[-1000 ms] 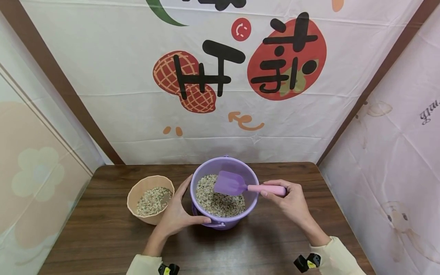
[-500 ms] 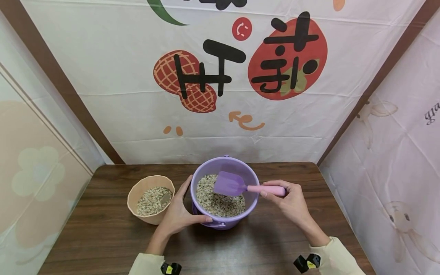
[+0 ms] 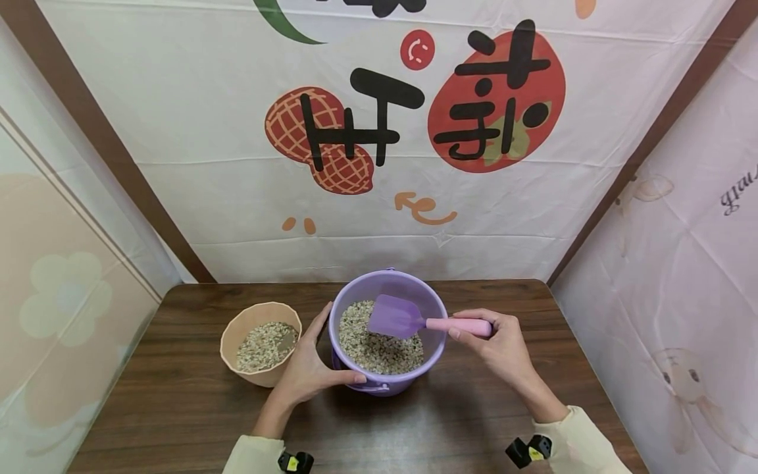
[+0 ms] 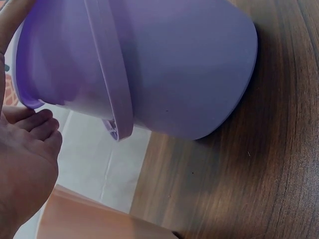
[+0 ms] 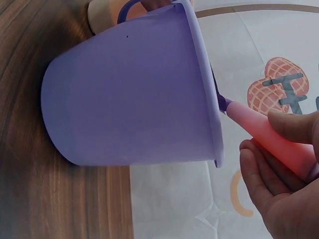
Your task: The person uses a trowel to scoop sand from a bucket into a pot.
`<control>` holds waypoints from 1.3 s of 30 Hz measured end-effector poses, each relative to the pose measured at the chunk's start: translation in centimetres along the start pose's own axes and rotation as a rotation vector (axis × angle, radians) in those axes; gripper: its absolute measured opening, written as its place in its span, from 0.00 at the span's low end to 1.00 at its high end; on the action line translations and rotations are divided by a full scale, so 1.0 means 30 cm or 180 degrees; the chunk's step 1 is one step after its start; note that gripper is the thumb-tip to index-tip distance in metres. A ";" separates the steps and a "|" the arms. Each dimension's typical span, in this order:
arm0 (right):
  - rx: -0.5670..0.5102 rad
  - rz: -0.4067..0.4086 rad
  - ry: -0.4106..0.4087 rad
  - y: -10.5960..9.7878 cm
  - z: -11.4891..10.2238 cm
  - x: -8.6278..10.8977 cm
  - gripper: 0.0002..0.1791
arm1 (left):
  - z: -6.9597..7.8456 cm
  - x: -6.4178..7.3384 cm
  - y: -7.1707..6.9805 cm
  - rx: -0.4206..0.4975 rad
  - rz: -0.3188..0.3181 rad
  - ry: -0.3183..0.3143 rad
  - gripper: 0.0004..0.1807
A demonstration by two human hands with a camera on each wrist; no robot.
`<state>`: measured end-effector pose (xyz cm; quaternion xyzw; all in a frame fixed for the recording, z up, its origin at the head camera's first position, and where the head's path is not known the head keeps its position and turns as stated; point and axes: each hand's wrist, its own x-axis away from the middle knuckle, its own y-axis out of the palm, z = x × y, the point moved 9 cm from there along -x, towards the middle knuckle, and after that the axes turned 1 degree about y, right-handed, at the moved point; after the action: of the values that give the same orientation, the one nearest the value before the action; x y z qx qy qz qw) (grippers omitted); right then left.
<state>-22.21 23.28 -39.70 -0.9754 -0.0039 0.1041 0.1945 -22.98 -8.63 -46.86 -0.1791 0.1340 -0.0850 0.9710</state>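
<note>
A purple bucket (image 3: pixel 387 385) stands on the table, partly filled with small pale and greenish gravel (image 3: pixel 379 349). My left hand (image 3: pixel 308 372) holds the bucket's left side at the rim, thumb at the front and fingers further back. In the right hand (image 3: pixel 500 345) is a toy shovel by its pink handle (image 3: pixel 456 326), pinched between thumb and fingers. The shovel's purple blade (image 3: pixel 395 316) lies over the gravel inside the bucket; whether it touches is unclear. In the left wrist view, the bucket's handle (image 4: pixel 112 74) hangs down against its outer wall.
A peach-coloured bowl (image 3: pixel 231 345) with similar gravel stands left of the bucket, close behind the left hand. Its gravel has a greyish patch at the right. The dark wooden table (image 3: pixel 177 421) ends at a printed white cloth wall (image 3: pixel 237 217).
</note>
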 end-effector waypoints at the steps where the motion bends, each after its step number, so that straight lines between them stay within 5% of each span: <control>1: 0.0029 -0.0009 -0.0033 -0.001 -0.003 -0.003 0.16 | 0.001 0.000 0.000 0.0000 -0.0003 0.0003 0.77; 15: 0.0979 -0.0131 -0.0467 0.003 -0.068 -0.063 0.12 | -0.003 0.003 0.001 -0.0020 -0.0011 -0.0034 0.76; 39: 0.1210 -0.0458 -0.0574 0.125 -0.101 -0.174 0.10 | -0.002 0.002 -0.004 -0.0110 0.0002 -0.0029 0.76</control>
<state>-26.83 18.43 -37.33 -0.9051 -0.0711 0.1756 0.3806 -22.95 -8.78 -46.89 -0.1961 0.1311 -0.0814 0.9684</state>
